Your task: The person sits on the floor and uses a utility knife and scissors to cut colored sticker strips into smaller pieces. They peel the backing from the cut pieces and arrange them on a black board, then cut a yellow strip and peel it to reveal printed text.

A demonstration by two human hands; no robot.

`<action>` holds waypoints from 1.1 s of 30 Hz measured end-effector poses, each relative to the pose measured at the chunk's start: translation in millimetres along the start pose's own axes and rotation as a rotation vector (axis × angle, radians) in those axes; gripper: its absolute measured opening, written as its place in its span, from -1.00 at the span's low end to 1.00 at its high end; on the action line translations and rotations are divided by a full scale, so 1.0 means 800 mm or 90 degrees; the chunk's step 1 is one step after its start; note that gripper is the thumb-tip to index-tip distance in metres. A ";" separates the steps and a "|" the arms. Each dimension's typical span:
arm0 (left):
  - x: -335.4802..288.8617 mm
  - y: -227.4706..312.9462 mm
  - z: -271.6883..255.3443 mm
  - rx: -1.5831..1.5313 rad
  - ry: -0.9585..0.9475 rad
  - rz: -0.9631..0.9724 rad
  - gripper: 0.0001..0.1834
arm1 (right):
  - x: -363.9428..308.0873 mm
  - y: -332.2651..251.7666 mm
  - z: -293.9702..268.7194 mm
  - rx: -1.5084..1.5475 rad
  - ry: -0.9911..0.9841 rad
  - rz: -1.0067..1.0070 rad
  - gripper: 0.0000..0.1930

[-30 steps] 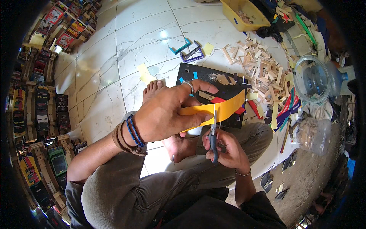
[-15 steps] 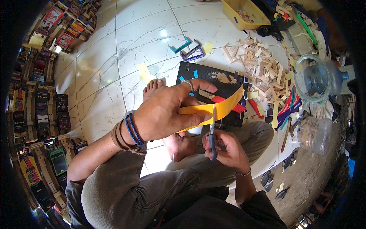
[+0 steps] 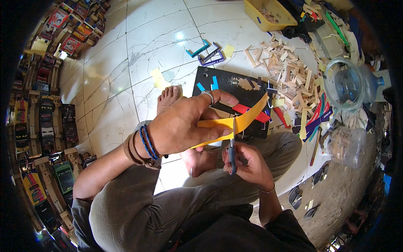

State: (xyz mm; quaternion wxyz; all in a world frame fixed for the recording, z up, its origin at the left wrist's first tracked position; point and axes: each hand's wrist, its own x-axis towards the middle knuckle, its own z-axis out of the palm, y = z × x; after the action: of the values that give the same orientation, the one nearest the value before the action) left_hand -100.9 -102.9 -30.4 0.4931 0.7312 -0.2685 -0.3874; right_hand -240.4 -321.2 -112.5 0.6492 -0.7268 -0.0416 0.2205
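A long yellow-orange strip (image 3: 251, 114) is pinched by my left hand (image 3: 184, 119), thumb on top, its free end curving up to the right. My right hand (image 3: 248, 163) is closed around the dark grey handles of a pair of scissors (image 3: 233, 147). Their blades stand across the strip just right of my left thumb. Below the strip, a black board (image 3: 210, 77) lies on the floor, with blue pieces and a red strip (image 3: 252, 112) on it. Part of the board is hidden by my left hand.
Loose small wooden pieces (image 3: 289, 71) are heaped right of the board. Beyond them stands a yellow tub (image 3: 268, 19). A clear plastic bottle (image 3: 344, 86) lies at the right. Coloured U-shaped frames (image 3: 210, 54) sit on the tiles. Stacked packaged goods (image 3: 46, 117) line the left.
The scissors and my right hand have shifted slightly left and up against the strip. My left hand keeps its pinch, and the strip's free end stays raised.
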 end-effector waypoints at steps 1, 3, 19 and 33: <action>0.000 0.000 0.000 0.003 -0.002 0.003 -0.40 | 0.000 0.001 0.000 -0.004 -0.003 0.001 -0.80; -0.001 -0.002 0.000 -0.008 -0.008 -0.012 -0.40 | 0.001 0.002 0.000 -0.005 -0.005 -0.001 -0.80; 0.004 -0.011 0.006 -0.068 -0.005 0.017 -0.45 | 0.001 0.013 -0.002 -0.009 0.006 0.000 -0.81; 0.010 -0.007 -0.009 -0.272 0.177 0.079 -0.63 | 0.039 0.010 0.004 0.180 0.211 -0.124 -0.52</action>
State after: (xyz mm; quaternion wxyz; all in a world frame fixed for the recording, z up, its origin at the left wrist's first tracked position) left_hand -90.2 -103.1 -36.8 0.6914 0.6388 -0.1545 -0.3000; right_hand -215.5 -308.8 -128.6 0.7607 -0.6474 0.0267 0.0380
